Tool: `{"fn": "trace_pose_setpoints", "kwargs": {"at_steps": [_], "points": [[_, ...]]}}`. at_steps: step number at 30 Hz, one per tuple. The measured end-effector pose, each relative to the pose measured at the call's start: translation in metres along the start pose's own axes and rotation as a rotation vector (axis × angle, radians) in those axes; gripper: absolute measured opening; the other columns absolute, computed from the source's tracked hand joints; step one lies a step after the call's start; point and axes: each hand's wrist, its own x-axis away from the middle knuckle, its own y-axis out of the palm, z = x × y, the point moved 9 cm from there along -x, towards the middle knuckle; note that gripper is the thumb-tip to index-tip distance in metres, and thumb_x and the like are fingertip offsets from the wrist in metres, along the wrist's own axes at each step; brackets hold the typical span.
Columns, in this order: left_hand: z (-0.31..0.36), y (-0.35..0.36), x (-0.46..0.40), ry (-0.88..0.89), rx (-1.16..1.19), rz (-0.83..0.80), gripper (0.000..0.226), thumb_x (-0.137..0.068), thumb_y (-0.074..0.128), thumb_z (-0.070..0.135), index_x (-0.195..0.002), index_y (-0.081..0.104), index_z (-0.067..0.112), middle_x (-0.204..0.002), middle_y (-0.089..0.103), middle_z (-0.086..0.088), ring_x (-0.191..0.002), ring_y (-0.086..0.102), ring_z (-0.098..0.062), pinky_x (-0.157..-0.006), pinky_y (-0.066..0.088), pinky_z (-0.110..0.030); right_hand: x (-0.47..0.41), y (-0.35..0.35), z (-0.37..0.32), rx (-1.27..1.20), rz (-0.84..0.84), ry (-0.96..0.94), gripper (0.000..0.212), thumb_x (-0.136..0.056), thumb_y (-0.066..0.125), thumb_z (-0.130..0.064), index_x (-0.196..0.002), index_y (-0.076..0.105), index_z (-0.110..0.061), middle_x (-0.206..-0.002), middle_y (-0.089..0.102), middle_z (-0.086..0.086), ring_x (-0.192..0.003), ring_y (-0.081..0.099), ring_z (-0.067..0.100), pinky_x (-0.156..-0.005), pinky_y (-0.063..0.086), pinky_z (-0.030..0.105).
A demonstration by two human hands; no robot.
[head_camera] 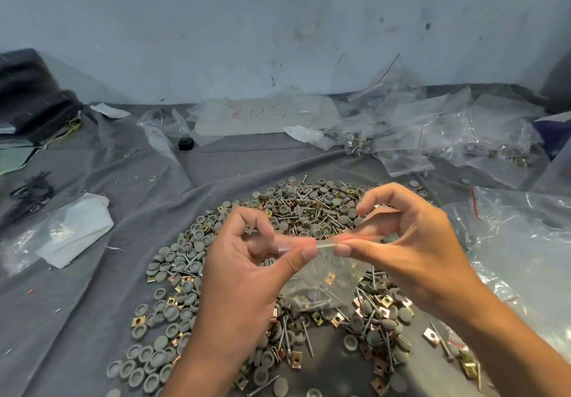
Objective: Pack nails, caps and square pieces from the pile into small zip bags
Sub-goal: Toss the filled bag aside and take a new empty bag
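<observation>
Your left hand [247,260] and right hand [411,242] each pinched the top strip of the small zip bag [321,279], fingers curled, above the pile [309,205] on the grey cloth [92,288].

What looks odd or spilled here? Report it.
Nothing looks damaged. A few grey caps lie strayed on the grey cloth, apart from the pile. Both hands pinch the zip bag at its top strip.
</observation>
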Motion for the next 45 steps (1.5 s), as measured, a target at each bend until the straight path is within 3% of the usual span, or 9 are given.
{"fn": "trace_pose_setpoints", "kwargs": {"at_steps": [8,14,18,22,30,38,40,43,45], "points": [[-0.009,0.006,0.000,-0.130,0.093,-0.103,0.035,-0.076,0.069,0.020,-0.107,0.058,0.011,-0.090,0.078,-0.012,-0.080,0.076,-0.020,-0.058,0.055,-0.016,0.003,-0.005,0.003,0.103,-0.032,0.017,0.034,-0.064,0.087,-0.032,-0.093,0.070,-0.038,-0.089,0.077,-0.002,-0.081,0.075,0.013,-0.068,0.059,0.020],[-0.006,0.012,0.001,-0.104,0.057,-0.114,0.037,-0.078,0.066,0.019,-0.113,0.056,0.014,-0.088,0.078,-0.011,-0.052,0.065,-0.002,-0.051,0.047,-0.010,0.004,-0.007,-0.001,0.207,-0.024,-0.007,0.024,-0.070,0.084,-0.029,-0.090,0.071,-0.031,-0.088,0.077,-0.004,-0.079,0.074,0.013,-0.067,0.058,0.022],[-0.008,0.011,0.000,-0.093,0.035,-0.094,0.055,-0.070,0.071,0.034,-0.120,0.055,0.019,-0.098,0.078,-0.002,-0.091,0.075,-0.012,-0.070,0.053,-0.011,0.003,0.007,-0.002,0.439,-0.125,-0.011,0.022,-0.089,0.073,-0.028,-0.108,0.069,-0.038,-0.095,0.071,-0.019,-0.086,0.068,0.004,-0.070,0.053,0.014],[-0.011,-0.005,-0.002,-0.093,0.023,0.059,0.058,-0.067,0.067,0.046,-0.120,0.054,0.024,-0.108,0.076,0.012,-0.101,0.071,-0.005,-0.084,0.054,-0.025,-0.040,0.007,-0.013,0.451,-0.127,0.017,0.028,-0.090,0.070,-0.027,-0.112,0.064,-0.042,-0.096,0.071,-0.018,-0.087,0.068,0.000,-0.075,0.055,0.018],[-0.014,-0.005,-0.001,-0.113,-0.056,0.142,0.056,-0.067,0.061,0.055,-0.117,0.056,0.030,-0.111,0.071,0.023,-0.105,0.065,0.004,-0.094,0.045,-0.028,-0.118,-0.179,-0.034,0.332,0.644,0.136,0.025,-0.094,0.067,-0.019,-0.118,0.060,-0.018,-0.117,0.069,0.008,-0.087,0.062,0.015,-0.070,0.046,0.026],[-0.008,-0.002,-0.001,-0.108,-0.075,0.139,0.055,-0.069,0.055,0.057,-0.117,0.056,0.031,-0.109,0.072,0.021,-0.101,0.066,0.004,-0.098,0.049,-0.038,0.088,-0.227,0.056,1.425,0.115,0.732,0.091,-0.075,0.050,-0.083,-0.149,0.041,-0.031,-0.154,0.045,-0.006,-0.137,0.045,0.019,-0.111,0.038,0.038],[-0.007,-0.001,0.000,-0.120,-0.089,0.132,0.053,-0.071,0.053,0.057,-0.118,0.055,0.031,-0.110,0.071,0.021,-0.102,0.066,0.004,-0.101,0.049,-0.043,0.116,-0.218,0.074,1.447,0.110,0.726,0.070,-0.084,0.057,-0.072,-0.143,0.047,-0.035,-0.152,0.046,-0.009,-0.135,0.047,0.018,-0.109,0.039,0.036],[-0.007,-0.002,0.002,-0.135,-0.107,0.130,0.052,-0.071,0.053,0.056,-0.117,0.055,0.030,-0.111,0.071,0.020,-0.104,0.065,0.003,-0.103,0.048,-0.046,0.125,-0.209,0.060,1.324,0.379,0.477,0.016,-0.085,0.076,-0.037,-0.095,0.065,-0.042,-0.113,0.071,-0.007,-0.103,0.064,0.027,-0.087,0.050,0.043],[-0.006,-0.004,0.002,-0.132,-0.117,0.124,0.054,-0.070,0.053,0.058,-0.117,0.055,0.031,-0.111,0.071,0.019,-0.104,0.065,0.003,-0.103,0.048,-0.046,0.123,-0.212,0.045,1.224,0.495,0.415,0.020,-0.087,0.075,-0.029,-0.085,0.063,-0.045,-0.102,0.075,-0.003,-0.095,0.067,0.031,-0.082,0.050,0.044]]}}
